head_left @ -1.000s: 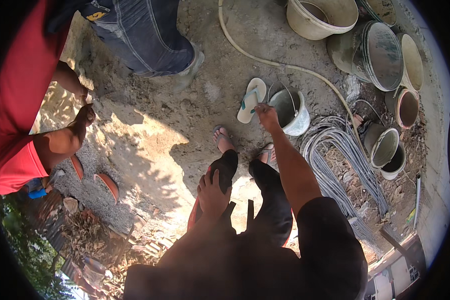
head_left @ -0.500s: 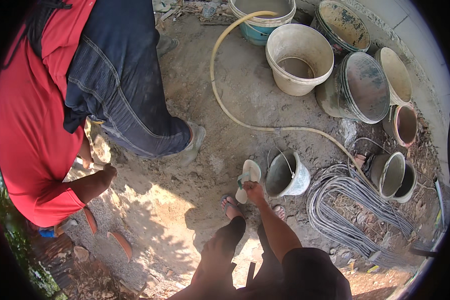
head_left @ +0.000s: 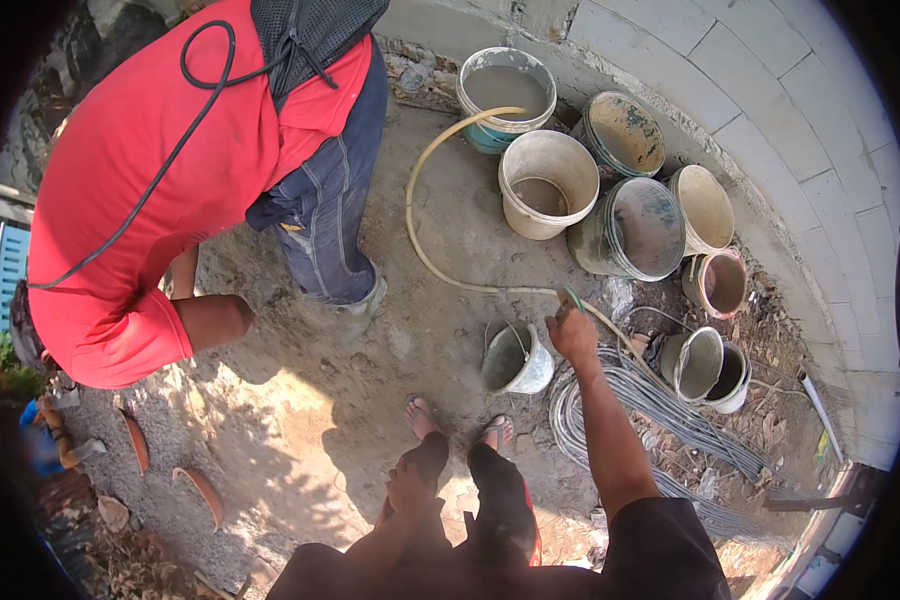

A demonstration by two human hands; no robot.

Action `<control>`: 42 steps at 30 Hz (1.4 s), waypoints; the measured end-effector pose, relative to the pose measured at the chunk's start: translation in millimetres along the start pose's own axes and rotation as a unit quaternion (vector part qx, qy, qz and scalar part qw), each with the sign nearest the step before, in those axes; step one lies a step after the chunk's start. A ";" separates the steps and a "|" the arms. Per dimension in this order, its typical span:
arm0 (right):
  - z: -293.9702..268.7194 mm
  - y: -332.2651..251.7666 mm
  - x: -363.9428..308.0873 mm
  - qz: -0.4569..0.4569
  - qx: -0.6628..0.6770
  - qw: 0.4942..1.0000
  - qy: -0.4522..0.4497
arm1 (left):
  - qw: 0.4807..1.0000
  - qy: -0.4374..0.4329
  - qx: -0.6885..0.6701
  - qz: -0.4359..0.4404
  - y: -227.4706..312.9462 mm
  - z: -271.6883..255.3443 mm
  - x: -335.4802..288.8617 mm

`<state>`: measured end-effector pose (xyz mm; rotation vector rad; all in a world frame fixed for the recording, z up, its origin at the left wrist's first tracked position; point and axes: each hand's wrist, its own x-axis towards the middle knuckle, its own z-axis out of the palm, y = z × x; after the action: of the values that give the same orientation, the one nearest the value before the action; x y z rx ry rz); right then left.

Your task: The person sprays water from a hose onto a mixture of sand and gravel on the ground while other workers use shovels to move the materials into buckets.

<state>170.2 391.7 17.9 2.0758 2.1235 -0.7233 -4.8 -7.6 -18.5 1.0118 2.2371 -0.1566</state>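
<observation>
R hand pinching flip-flop point(head_left: 569, 297), seen edge-on, just right of frame ctr, nr small bucket point(head_left: 536, 372) & over hose point(head_left: 510, 290). R hand point(head_left: 573, 338) grip looks narrow: if it slips, flip-flop could drop on hose. L hand point(head_left: 407, 487) on L knee point(head_left: 427, 450), finger spread: can't tell. No legible brand/label/writing.

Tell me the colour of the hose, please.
The hose is pale yellow; the head view shows it best.

Black short sleeves point(head_left: 662, 545), black trousers point(head_left: 500, 492), sandals point(head_left: 499, 432)
</observation>
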 end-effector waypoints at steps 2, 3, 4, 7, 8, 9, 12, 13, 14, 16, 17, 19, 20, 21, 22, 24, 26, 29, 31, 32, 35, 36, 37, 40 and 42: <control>-54.9 -81.4 50.0 -0.174 0.064 0.981 0.058 | 1.000 -0.010 0.010 -0.016 -0.9 1.0 -1.6; -69.3 -113.4 78.1 -0.258 0.166 0.948 0.079 | 1.000 -0.015 0.008 -0.016 -2.5 -2.2 0.8; -87.4 -141.5 88.2 -0.350 0.285 0.882 0.136 | 1.000 -0.021 0.008 -0.015 -5.1 -3.3 1.2; -97.1 -202.4 95.1 -0.356 0.313 0.852 0.223 | 0.999 -0.022 0.005 -0.031 -9.9 1.6 -3.8; -84.5 -189.7 94.7 -0.341 0.315 0.856 0.227 | 0.999 -0.029 0.017 -0.023 -9.5 -1.2 -2.2; -58.0 -183.5 89.8 -0.270 0.332 0.890 0.157 | 0.999 -0.029 0.011 -0.037 -4.9 -1.9 -5.0; 45.4 -107.5 70.7 -0.093 0.226 0.964 0.108 | 0.999 -0.034 0.011 -0.035 5.1 -6.5 0.5; 80.4 -69.4 58.2 -0.036 0.160 0.982 0.093 | 0.999 -0.034 0.010 -0.025 7.2 -6.5 -1.7; 121.6 -31.2 43.0 0.041 0.123 0.989 0.072 | 0.999 -0.037 0.017 -0.029 7.6 -6.0 -2.9; 165.1 26.3 11.9 0.155 0.051 0.987 -0.015 | 0.999 -0.018 0.034 -0.016 7.0 -1.7 1.3; 183.7 45.3 -1.2 0.190 0.032 0.981 -0.032 | 0.999 -0.011 0.037 -0.009 2.4 3.4 3.0; 205.2 67.1 -8.7 0.248 0.035 0.960 -0.124 | 0.999 -0.013 0.045 -0.006 2.9 -0.6 6.7; 207.3 74.9 -9.5 0.269 0.054 0.942 -0.195 | 0.999 -0.016 0.042 0.005 4.7 -1.6 7.4; 225.8 88.8 -10.7 0.257 0.036 0.948 -0.186 | 0.999 -0.018 0.051 0.006 5.5 -1.7 10.7; 231.8 92.8 -12.9 0.266 0.038 0.944 -0.189 | 0.998 -0.013 0.057 0.025 7.4 -1.0 11.6; 244.7 97.2 -10.2 0.261 0.075 0.948 -0.168 | 0.995 -0.022 0.073 0.057 14.6 -3.1 18.1; 253.0 106.5 -0.7 0.260 0.111 0.946 -0.159 | 0.992 -0.001 0.108 0.058 30.8 -10.5 21.4; 237.4 104.1 5.0 0.282 0.141 0.943 -0.103 | 0.990 -0.019 0.124 0.061 46.9 -15.3 24.9; 211.7 117.4 -11.7 0.311 0.170 0.929 -0.110 | 0.989 -0.004 0.132 0.064 56.4 -19.9 32.8; 189.1 118.4 -29.0 0.321 0.177 0.924 -0.113 | 0.989 -0.010 0.134 0.067 57.0 -22.3 30.9; 188.2 185.3 -111.5 0.346 0.189 0.918 -0.044 | 0.988 -0.036 0.141 0.060 58.7 -35.2 30.8; 209.5 234.1 -151.1 0.383 0.268 0.884 -0.021 | 0.988 -0.036 0.133 0.063 62.1 -38.5 29.8; 167.9 240.0 -180.8 0.451 0.397 0.799 -0.015 | 0.990 -0.045 0.117 0.060 60.8 -34.8 31.8; 113.1 290.8 -300.6 0.621 0.445 0.645 0.036 | 0.994 -0.065 0.065 0.050 59.3 -65.7 47.4; 81.0 334.2 -364.9 0.711 0.423 0.563 0.007 | 0.983 -0.031 -0.059 0.170 45.2 -70.3 52.4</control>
<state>498.1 13.1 -5.3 3.0042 -0.6425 -1.3142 -34.9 81.8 10.2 1.2860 1.9589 0.0926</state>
